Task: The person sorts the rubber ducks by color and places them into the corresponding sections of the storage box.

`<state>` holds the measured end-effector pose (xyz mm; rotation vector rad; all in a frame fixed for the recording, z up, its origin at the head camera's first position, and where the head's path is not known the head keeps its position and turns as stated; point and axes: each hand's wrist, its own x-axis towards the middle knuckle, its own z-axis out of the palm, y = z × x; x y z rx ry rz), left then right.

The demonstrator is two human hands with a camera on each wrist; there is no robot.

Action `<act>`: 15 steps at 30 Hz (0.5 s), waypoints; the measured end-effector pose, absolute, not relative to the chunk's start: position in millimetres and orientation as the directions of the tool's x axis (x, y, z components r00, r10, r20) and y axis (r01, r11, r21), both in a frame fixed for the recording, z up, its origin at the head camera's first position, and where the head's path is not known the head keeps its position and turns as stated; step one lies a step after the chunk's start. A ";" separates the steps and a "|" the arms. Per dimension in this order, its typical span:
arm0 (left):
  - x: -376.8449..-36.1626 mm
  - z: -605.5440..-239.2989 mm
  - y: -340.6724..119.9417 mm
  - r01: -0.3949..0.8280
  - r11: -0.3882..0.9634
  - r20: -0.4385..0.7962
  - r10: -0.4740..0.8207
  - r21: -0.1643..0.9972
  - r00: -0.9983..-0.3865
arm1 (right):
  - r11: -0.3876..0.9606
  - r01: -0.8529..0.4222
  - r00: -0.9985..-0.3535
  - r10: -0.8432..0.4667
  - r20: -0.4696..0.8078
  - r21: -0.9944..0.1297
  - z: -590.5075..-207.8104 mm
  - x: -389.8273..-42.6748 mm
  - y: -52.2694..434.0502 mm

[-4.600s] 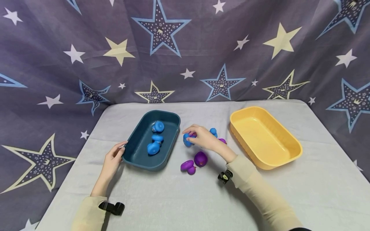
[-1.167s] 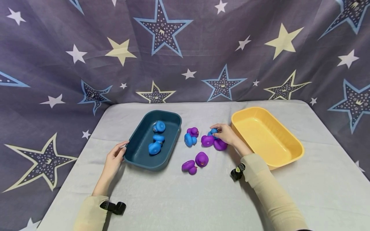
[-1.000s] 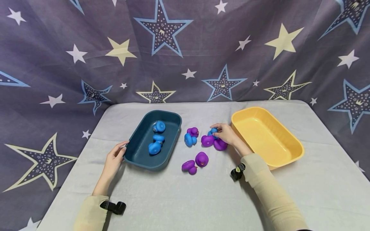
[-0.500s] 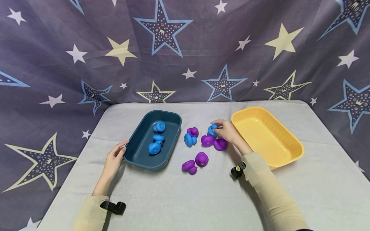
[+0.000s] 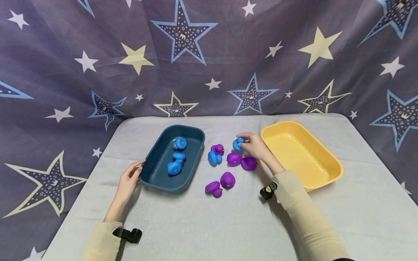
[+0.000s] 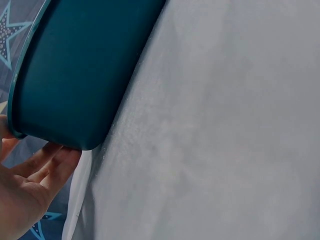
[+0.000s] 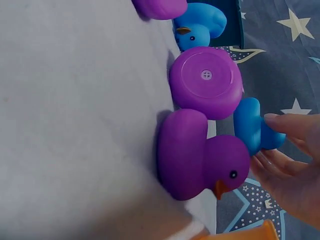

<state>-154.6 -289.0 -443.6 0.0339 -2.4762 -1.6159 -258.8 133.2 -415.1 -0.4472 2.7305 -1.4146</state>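
My right hand (image 5: 256, 145) pinches a blue rubber duck (image 5: 238, 144) between thumb and fingers. In the right wrist view that blue duck (image 7: 248, 125) is beyond two purple ducks, lifted away from them. My left hand (image 5: 128, 180) holds the near-left edge of a dark teal basin (image 5: 156, 184); the left wrist view has its fingers (image 6: 55, 167) against the outer wall. Several blue ducks (image 5: 174, 167) lie inside the basin. Between the two basins are another blue duck (image 5: 213, 158) and several purple ducks (image 5: 234, 159), some tipped on their sides.
A yellow basin (image 5: 302, 159) with nothing in it stands to the right, close to my right forearm. Two more purple ducks (image 5: 227, 180) lie nearer the front. A light cloth (image 5: 202, 228) covers the table, with a star-patterned curtain (image 5: 209, 54) behind.
My right hand has gone from the left duck cluster to the right one, taken hold of a blue duck and raised it up and away from the purple ducks. My left hand stays put.
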 end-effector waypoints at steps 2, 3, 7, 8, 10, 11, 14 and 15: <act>-154.6 -443.4 -289.1 0.074 0.407 0.135 -0.122 0.911 -0.983 | 0.541 -0.241 -0.957 -0.271 0.104 -0.806 -412.7 -258.0 132.0; -154.7 -443.4 -289.2 0.072 0.405 0.133 -0.123 0.911 -0.983 | 0.541 -0.247 -0.955 -0.275 0.108 -0.804 -411.6 -257.4 131.4; -155.2 -443.3 -289.4 0.074 0.392 0.133 -0.124 0.917 -0.983 | 0.540 -0.254 -0.954 -0.276 0.116 -0.802 -407.7 -255.0 128.3; -155.2 -443.3 -289.4 0.076 0.390 0.134 -0.123 0.918 -0.983 | 0.538 -0.255 -0.954 -0.277 0.117 -0.803 -406.9 -254.5 127.3; -155.3 -443.4 -289.5 0.081 0.387 0.137 -0.120 0.919 -0.983 | 0.536 -0.257 -0.953 -0.280 0.118 -0.804 -405.6 -253.7 125.2; -155.3 -443.5 -289.6 0.081 0.387 0.138 -0.121 0.918 -0.983 | 0.536 -0.256 -0.953 -0.278 0.117 -0.805 -404.9 -253.6 124.0; -155.1 -443.5 -289.5 0.081 0.388 0.139 -0.122 0.918 -0.983 | 0.527 -0.266 -0.950 -0.287 0.126 -0.807 -403.1 -253.2 120.8; -154.9 -443.3 -289.4 0.079 0.390 0.137 -0.123 0.918 -0.983 | 0.523 -0.269 -0.949 -0.290 0.128 -0.809 -402.6 -253.3 119.6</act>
